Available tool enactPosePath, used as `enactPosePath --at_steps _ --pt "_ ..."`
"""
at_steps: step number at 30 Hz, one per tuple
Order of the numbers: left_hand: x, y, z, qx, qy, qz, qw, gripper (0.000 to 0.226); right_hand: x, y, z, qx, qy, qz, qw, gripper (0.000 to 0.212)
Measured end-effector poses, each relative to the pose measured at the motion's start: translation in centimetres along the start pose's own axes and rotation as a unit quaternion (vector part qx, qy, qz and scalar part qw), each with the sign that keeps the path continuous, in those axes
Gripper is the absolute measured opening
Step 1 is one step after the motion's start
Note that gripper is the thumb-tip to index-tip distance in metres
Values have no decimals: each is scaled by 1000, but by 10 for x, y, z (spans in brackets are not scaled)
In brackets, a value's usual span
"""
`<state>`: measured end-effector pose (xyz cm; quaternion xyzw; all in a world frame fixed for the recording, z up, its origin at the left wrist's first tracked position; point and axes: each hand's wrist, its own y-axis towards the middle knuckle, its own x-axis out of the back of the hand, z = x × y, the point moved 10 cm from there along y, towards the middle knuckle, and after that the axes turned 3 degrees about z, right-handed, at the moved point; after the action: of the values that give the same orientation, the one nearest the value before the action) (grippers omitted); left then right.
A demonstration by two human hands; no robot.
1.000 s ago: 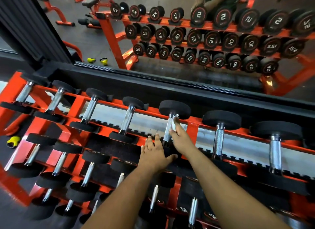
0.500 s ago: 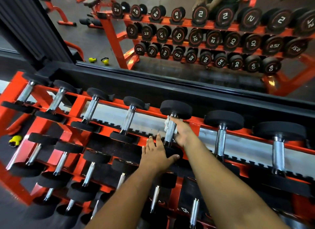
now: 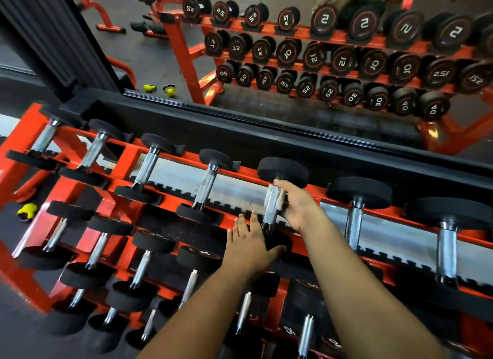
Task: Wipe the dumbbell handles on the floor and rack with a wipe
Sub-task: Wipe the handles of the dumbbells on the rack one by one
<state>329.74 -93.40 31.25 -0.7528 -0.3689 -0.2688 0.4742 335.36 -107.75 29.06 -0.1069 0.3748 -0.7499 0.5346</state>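
An orange rack (image 3: 125, 155) holds rows of black dumbbells with chrome handles. My right hand (image 3: 298, 206) wraps a white wipe (image 3: 277, 197) around the upper part of one chrome handle (image 3: 270, 214) on the top row, just below its far black head (image 3: 282, 170). Flat on the near black head (image 3: 277, 241) of that same dumbbell lies my left hand (image 3: 248, 241), fingers straight and spread.
More top-row dumbbells stand left (image 3: 205, 185) and right (image 3: 353, 219) of the held one, with lower rows (image 3: 141, 265) beneath. A wall mirror (image 3: 293, 51) behind reflects the rack. A yellow kettlebell (image 3: 26, 211) sits on the floor at left.
My right hand has gone from reaching along the handle with straight fingers to closing around it with the wipe near the far head. My left hand stays on the near head.
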Motion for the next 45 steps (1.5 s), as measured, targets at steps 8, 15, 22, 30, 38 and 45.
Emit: enactPosePath --at_steps 8,15,22,30,38,45 --pt "-1 0 0 1 -2 -3 1000 115 -1 -14 -27 -31 -51 60 996 28" --pt "1 -1 -1 1 1 -9 1000 113 0 -23 -45 -35 -202 59 977 19" --pt "-1 1 0 -4 4 -4 1000 115 25 -37 16 189 -342 -48 919 20" --pt "-1 2 1 -3 1 -10 1000 116 -24 -66 -19 352 -851 136 366 69" --pt "1 1 1 3 0 -6 1000 117 -44 -54 -2 385 -867 90 301 68" --pt "1 0 2 16 4 -34 999 116 -4 -67 -12 380 -849 229 288 64"
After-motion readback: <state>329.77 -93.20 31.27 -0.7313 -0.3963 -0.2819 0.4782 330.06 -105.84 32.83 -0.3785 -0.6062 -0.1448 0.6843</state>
